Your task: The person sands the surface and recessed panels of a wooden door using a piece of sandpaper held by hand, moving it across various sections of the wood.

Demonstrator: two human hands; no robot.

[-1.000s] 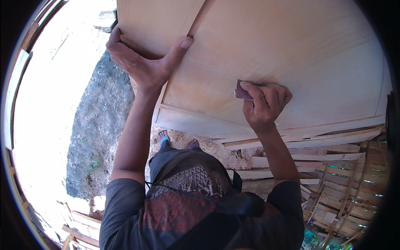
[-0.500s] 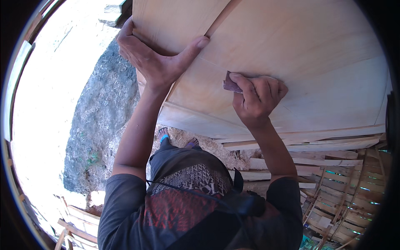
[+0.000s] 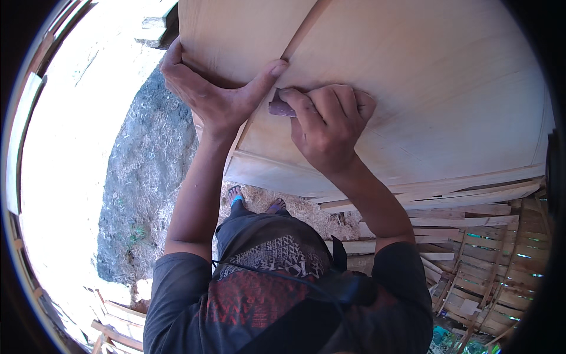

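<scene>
Now the right hand [image 3: 331,125] pinches a small folded bit of dark red sandpaper [image 3: 279,107], with its other fingers curled in. The sandpaper is at the face of the big wooden board [image 3: 424,100], over toward the board's left edge and just beside the left thumb. The left hand [image 3: 213,101] is spread wide and holds the board by that left edge: its thumb lies on the face, at the end of a long groove [image 3: 305,30], and its fingers go around the side, where I cannot see all the tips. The board looks pale, with soft brown patches. Below the board's near edge is a dark shirt [image 3: 177,295] with white and red prints. Two feet [image 3: 234,192] show between the shirt and the board, one with a blue band [image 3: 237,200] on it. Left of the board is gray, shady ground [image 3: 147,159] with a small green plant [image 3: 137,234]. Long wood strips [image 3: 442,222] lie just below the board's near edge, to the right, and slats [image 3: 486,271] with gaps are farther out.
</scene>
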